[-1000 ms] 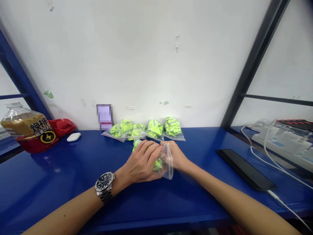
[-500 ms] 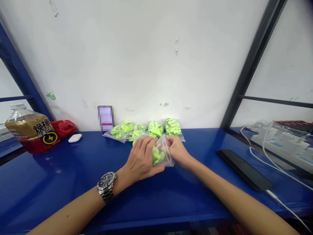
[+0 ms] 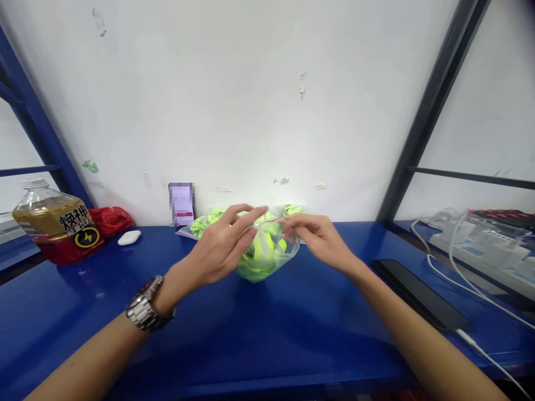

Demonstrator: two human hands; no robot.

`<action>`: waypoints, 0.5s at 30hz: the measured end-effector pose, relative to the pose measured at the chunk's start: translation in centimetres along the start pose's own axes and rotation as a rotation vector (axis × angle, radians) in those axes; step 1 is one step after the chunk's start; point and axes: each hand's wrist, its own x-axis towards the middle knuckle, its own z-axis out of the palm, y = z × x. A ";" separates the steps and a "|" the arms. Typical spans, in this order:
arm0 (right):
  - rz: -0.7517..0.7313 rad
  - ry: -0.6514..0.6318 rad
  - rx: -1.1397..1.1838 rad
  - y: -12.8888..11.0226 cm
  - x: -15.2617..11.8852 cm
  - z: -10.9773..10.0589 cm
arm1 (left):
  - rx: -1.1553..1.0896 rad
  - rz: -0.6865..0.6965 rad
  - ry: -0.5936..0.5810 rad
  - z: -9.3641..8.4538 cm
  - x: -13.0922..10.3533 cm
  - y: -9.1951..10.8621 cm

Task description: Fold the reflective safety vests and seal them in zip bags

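Note:
A clear zip bag (image 3: pixel 288 255) with a bright yellow-green reflective vest (image 3: pixel 261 253) folded inside hangs just above the blue table. My right hand (image 3: pixel 320 236) pinches the bag's red-lined top edge at the right corner. Beside the bag's left side is my left hand (image 3: pixel 221 242), thumb and fingers stretched out and apart. It overlaps part of the bag, and whether it touches it I cannot tell. Behind them, more bagged yellow-green vests (image 3: pixel 199 224) lie along the wall, partly hidden by my hands and the held bag.
At left stand a large drink bottle (image 3: pixel 58 223), a red plastic bag (image 3: pixel 109 221) and a white earbud case (image 3: pixel 129 238). A phone (image 3: pixel 181 204) leans on the wall. On the right, a black phone (image 3: pixel 420 292) lies plugged into a white cable, near a power strip (image 3: pixel 480 245).
The bag has turned so its zip edge faces up. My left hand has let go of the vest's bulk and opened out leftward; my right hand still grips the bag's edge.

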 end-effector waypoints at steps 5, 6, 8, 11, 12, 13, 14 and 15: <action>-0.106 -0.159 -0.163 -1.6 0.6 -0.9 | -0.025 0.136 -0.332 -3.0 1.7 0.2; -0.121 -0.203 -0.200 -1.8 0.6 -0.9 | -0.011 0.155 -0.343 -3.0 1.6 0.7; -0.147 -0.257 -0.270 -1.9 0.3 -0.5 | 0.047 0.220 -0.328 -2.5 1.1 2.2; -0.151 -0.274 -0.293 -1.5 -0.1 0.0 | 0.237 0.305 -0.294 -1.1 0.3 4.7; -0.137 -0.271 -0.287 -1.4 -0.1 0.1 | 0.309 0.312 -0.287 -0.5 0.1 5.4; -0.120 -0.267 -0.284 -1.2 -0.2 0.1 | 0.360 0.309 -0.277 0.0 0.0 6.0; -0.102 -0.260 -0.282 -1.1 -0.2 0.0 | 0.395 0.295 -0.264 0.5 -0.1 6.3; -0.082 -0.250 -0.280 -1.1 -0.1 0.0 | 0.413 0.272 -0.249 0.9 0.0 6.5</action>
